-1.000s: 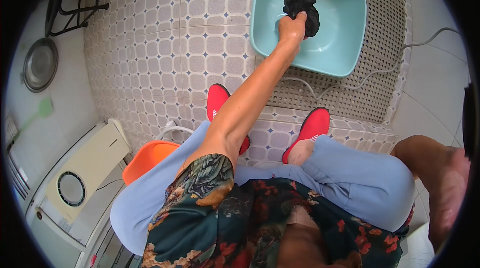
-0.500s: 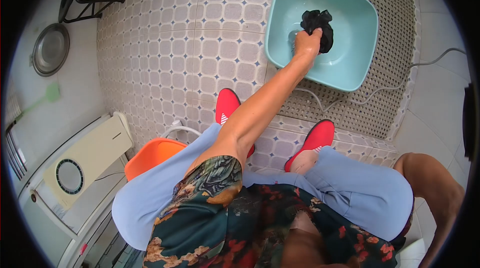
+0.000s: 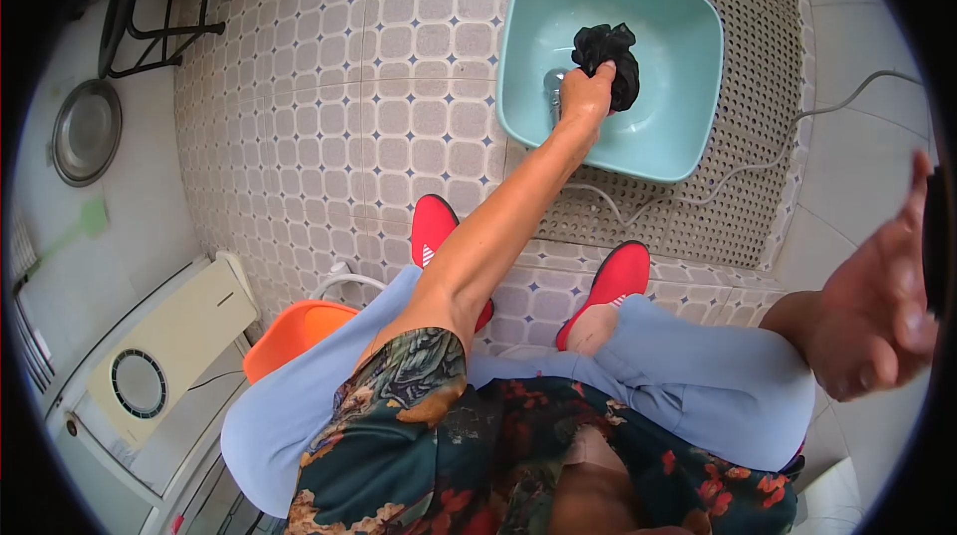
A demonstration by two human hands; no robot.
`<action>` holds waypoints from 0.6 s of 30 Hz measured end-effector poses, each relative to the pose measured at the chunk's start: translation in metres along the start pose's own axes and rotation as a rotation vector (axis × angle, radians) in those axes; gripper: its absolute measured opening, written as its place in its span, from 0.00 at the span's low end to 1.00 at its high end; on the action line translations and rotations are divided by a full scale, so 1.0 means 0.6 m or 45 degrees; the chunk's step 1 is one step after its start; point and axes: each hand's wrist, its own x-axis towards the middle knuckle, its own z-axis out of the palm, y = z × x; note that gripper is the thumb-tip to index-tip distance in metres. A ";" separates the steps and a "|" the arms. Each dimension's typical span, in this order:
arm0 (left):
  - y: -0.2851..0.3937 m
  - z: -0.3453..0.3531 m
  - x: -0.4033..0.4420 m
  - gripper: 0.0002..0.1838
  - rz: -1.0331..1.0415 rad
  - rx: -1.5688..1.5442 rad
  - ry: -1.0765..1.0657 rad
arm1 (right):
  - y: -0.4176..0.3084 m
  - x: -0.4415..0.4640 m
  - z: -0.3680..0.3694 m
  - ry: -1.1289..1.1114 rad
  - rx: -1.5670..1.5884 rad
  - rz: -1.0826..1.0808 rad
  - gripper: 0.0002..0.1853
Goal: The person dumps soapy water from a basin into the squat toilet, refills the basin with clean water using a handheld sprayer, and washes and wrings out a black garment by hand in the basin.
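Note:
Inside the light-blue plastic basin (image 3: 510, 46), my left hand (image 3: 586, 96) is closed on a crumpled, wet-looking black cloth (image 3: 610, 44). The cloth bunches up beyond my fingers over the basin's bottom. Just left of that hand lies a shiny grey piece that looks like a shower head (image 3: 554, 84), partly hidden by the hand. My right hand (image 3: 877, 306) is raised at the right edge of view beside my knee, fingers apart and holding nothing; a dark border cuts off part of it.
The basin stands on a perforated mat (image 3: 748, 186), with a grey hose (image 3: 733, 174) running across it. An orange container (image 3: 289, 336) is by my left leg. A cream-coloured appliance (image 3: 164, 351), a metal lid or pan (image 3: 88, 132) and a black-framed chair (image 3: 164, 31) are at left.
My right hand has come up into view at the right edge, where mostly the bent arm showed before. My left hand still grips the black cloth. The view has shifted slightly.

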 end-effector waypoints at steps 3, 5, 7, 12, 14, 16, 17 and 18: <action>0.004 0.001 -0.008 0.22 -0.005 -0.048 -0.011 | 0.018 -0.145 -0.090 0.493 0.532 -0.331 0.20; -0.001 -0.002 -0.006 0.22 -0.006 -0.026 -0.016 | 0.031 -0.154 -0.112 0.518 0.520 -0.303 0.20; -0.006 0.000 -0.001 0.22 0.017 -0.011 0.036 | 0.030 -0.120 -0.064 0.550 0.501 -0.289 0.20; 0.004 -0.001 -0.011 0.21 0.013 0.014 -0.013 | 0.061 -0.172 -0.091 0.633 0.481 -0.276 0.20; 0.002 0.001 -0.010 0.21 0.012 0.031 -0.014 | 0.130 -0.380 -0.255 0.658 0.477 -0.274 0.20; -0.007 0.001 -0.003 0.21 0.019 0.017 -0.039 | 0.109 -0.357 -0.229 0.682 0.477 -0.282 0.20; -0.003 0.001 -0.003 0.21 0.038 0.018 -0.032 | 0.171 -0.524 -0.361 0.698 0.477 -0.300 0.20; 0.001 0.001 -0.008 0.21 0.025 0.027 -0.026 | 0.154 -0.529 -0.357 0.713 0.475 -0.319 0.19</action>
